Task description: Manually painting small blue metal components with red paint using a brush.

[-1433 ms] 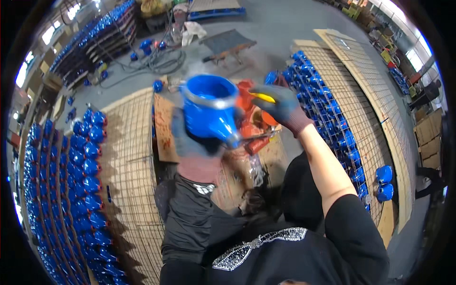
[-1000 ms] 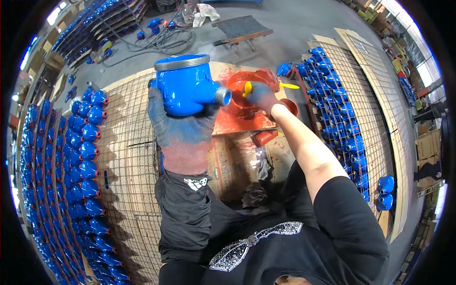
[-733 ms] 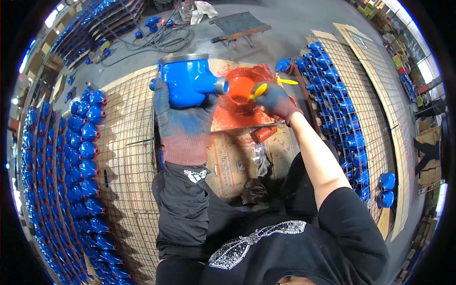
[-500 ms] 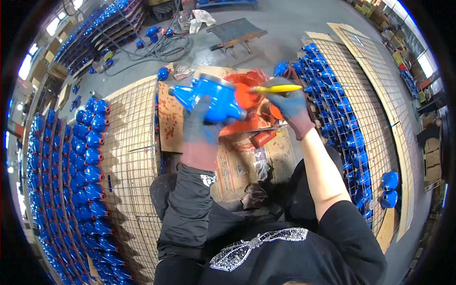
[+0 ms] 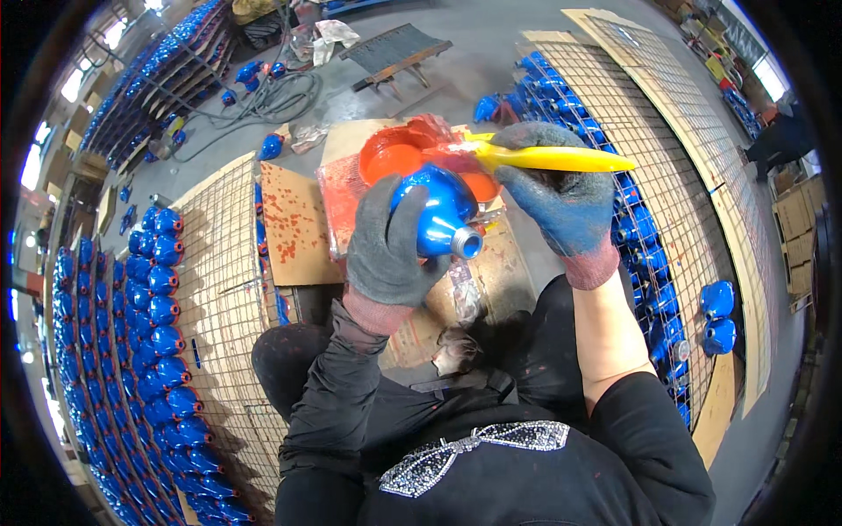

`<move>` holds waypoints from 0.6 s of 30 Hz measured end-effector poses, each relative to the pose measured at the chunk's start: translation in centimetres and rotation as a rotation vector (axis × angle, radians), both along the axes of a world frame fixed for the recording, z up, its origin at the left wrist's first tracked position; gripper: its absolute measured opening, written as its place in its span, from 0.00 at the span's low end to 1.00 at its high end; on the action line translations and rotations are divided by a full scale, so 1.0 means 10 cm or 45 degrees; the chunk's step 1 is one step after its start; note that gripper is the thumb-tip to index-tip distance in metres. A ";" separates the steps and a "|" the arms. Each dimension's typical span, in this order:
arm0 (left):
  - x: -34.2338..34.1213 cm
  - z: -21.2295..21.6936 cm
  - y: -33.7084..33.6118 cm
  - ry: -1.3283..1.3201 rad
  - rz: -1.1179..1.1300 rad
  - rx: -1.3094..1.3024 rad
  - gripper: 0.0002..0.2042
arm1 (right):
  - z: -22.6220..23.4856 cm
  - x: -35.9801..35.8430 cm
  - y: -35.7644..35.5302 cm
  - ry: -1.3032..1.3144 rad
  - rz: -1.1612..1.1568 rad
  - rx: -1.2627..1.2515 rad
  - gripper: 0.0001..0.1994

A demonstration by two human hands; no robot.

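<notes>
My left hand [image 5: 386, 238], in a dark work glove, is closed around a glossy blue metal casting [image 5: 438, 210]. The casting's bare threaded spout points down toward my lap. In my gloved right hand [image 5: 561, 197] is a paintbrush [image 5: 566, 159]. Its thick yellow handle sticks out to the right, and its red-smeared head lies just above and right of the casting. I cannot tell whether bristles and casting touch. Behind the casting stands a round tub of red paint [image 5: 386, 158], with a smaller red container [image 5: 481, 186] partly hidden by the casting and brush.
Paint-spotted cardboard [image 5: 303, 228] lies left of the tub. Wire mesh racks flank me on the left [image 5: 224, 254] and right [image 5: 631, 114]. Rows of blue castings [image 5: 162, 307] line the left side. A low dark stand [image 5: 396, 53] and a coiled hose [image 5: 281, 101] are ahead.
My left hand has turned the casting so its threaded spout faces me. The brush has stayed in my right hand, which has come nearer. The whole view has shifted slightly.
</notes>
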State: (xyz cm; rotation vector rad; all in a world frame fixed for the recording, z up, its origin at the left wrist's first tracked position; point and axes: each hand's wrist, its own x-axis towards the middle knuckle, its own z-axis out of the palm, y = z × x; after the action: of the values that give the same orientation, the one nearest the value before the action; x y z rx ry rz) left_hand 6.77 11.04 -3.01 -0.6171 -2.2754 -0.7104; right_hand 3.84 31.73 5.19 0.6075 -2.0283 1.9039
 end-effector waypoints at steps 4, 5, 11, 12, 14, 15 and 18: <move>-0.05 0.03 0.04 0.000 0.035 0.012 0.42 | -0.01 0.03 0.02 -0.024 -0.033 -0.017 0.13; -0.06 0.05 0.05 -0.029 0.071 0.078 0.41 | -0.01 0.03 0.01 -0.028 -0.038 -0.002 0.13; -0.13 0.17 0.08 -0.495 0.107 0.878 0.37 | -0.02 0.06 0.02 0.158 -0.123 0.167 0.14; -0.14 0.19 0.07 -0.773 -0.012 1.315 0.37 | -0.04 0.06 0.03 0.163 -0.105 0.178 0.14; -0.17 0.26 -0.02 -0.773 -0.086 1.420 0.34 | -0.07 0.05 0.02 0.162 -0.041 0.102 0.14; -0.15 0.29 -0.05 -1.010 -0.270 1.734 0.34 | -0.10 0.03 0.02 0.159 -0.005 0.052 0.13; -0.06 0.35 -0.07 -1.230 -0.502 2.126 0.32 | -0.17 -0.04 0.02 0.214 0.098 -0.001 0.13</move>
State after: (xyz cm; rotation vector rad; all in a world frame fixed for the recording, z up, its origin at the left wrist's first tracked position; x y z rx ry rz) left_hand 6.13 10.30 0.46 0.2284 -1.2551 -2.9810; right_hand 3.44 31.95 3.46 0.8271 -1.9247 1.8273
